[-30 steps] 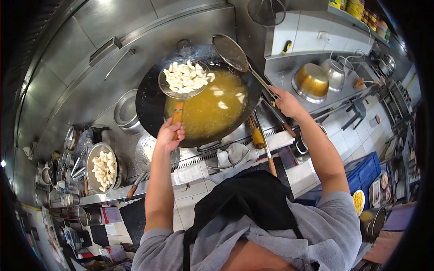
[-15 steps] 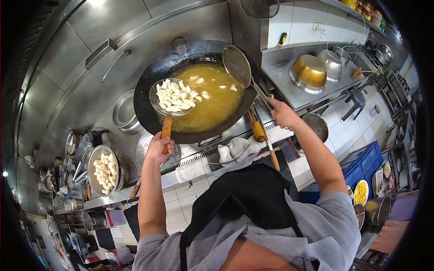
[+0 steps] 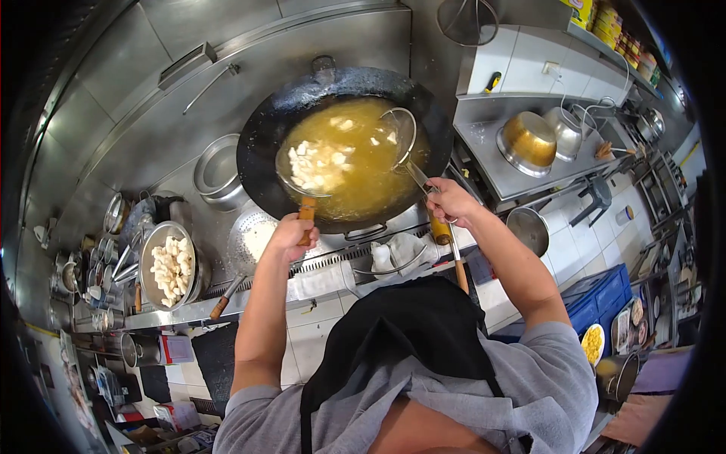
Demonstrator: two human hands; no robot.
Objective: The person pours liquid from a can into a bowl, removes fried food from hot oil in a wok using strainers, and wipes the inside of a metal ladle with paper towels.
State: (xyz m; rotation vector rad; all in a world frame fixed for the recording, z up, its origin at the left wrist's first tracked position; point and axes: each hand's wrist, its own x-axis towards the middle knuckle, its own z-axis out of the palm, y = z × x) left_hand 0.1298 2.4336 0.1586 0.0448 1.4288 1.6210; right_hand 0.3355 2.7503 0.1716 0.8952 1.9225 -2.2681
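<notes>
My left hand [image 3: 291, 236] is closed around the short wooden handle of a skimmer [image 3: 308, 204]. Its bowl lies in the yellow oil [image 3: 370, 185] at the left side of a large black wok [image 3: 259, 155]. White food pieces [image 3: 318, 163] fill that skimmer, and a few others float loose farther back and to the right. My right hand [image 3: 451, 203] grips the long metal handle of a fine mesh strainer [image 3: 414, 170]. The strainer's head dips partly into the oil on the right, beside some loose pieces.
Left of the wok are a metal bowl [image 3: 198, 272] of pale pieces, stacked round pans [image 3: 219, 155] and a perforated ladle [image 3: 240, 240]. White cloths [image 3: 401, 252] lie along the front edge. Upturned bowls [image 3: 523, 144] stand on the right counter above a dark stool [image 3: 594, 198].
The left skimmer has gone down from above the oil into it, with the white pieces. The mesh strainer has come down from the wok's right rim into the oil.
</notes>
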